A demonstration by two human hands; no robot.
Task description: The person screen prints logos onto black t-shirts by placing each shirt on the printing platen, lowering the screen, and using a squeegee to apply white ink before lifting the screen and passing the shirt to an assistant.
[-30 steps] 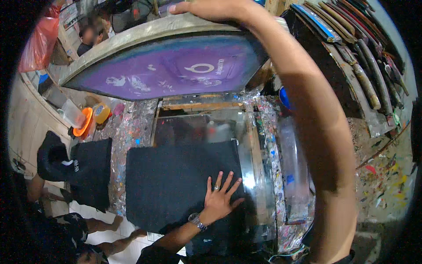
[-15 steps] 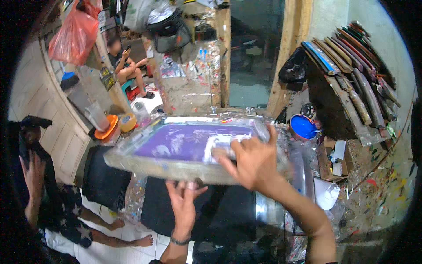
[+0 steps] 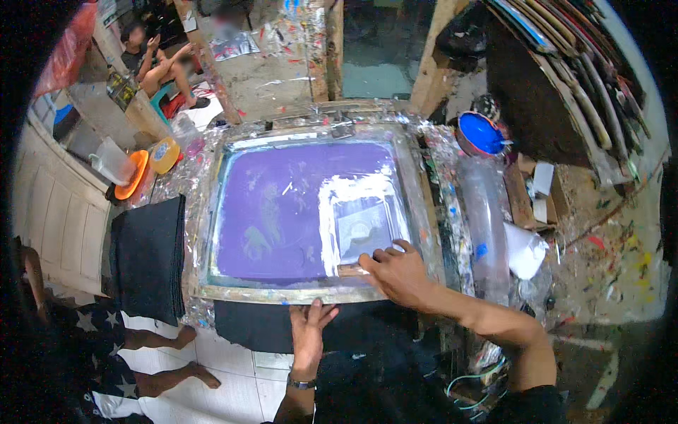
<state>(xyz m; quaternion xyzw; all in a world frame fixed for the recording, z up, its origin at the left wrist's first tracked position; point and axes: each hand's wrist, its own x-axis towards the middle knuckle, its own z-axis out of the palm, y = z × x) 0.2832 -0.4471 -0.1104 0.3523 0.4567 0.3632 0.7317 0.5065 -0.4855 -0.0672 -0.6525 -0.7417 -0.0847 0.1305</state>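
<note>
A screen-printing frame (image 3: 244, 292) with purple mesh lies flat on the worktable, white ink smeared around a pale rectangular design at its right. My right hand (image 3: 399, 274) is closed on a squeegee (image 3: 351, 270) at the near end of that design; its edge shows left of my fingers, the rest is hidden under them. My left hand (image 3: 307, 332) has its fingers spread, the tips touching the frame's near edge from below. Black fabric (image 3: 254, 328) lies under and in front of the frame.
A stack of black cloth (image 3: 148, 258) sits left of the frame. A pot of blue ink (image 3: 482, 133), a clear plastic roll (image 3: 485, 233) and a cardboard box (image 3: 522, 191) are at the right. One person (image 3: 106, 346) stands at left; another (image 3: 159, 63) sits farther back.
The frame, which was raised and tilted, now lies flat on the table. My right hand and the squeegee have come down with it. My view has tipped further downward.
</note>
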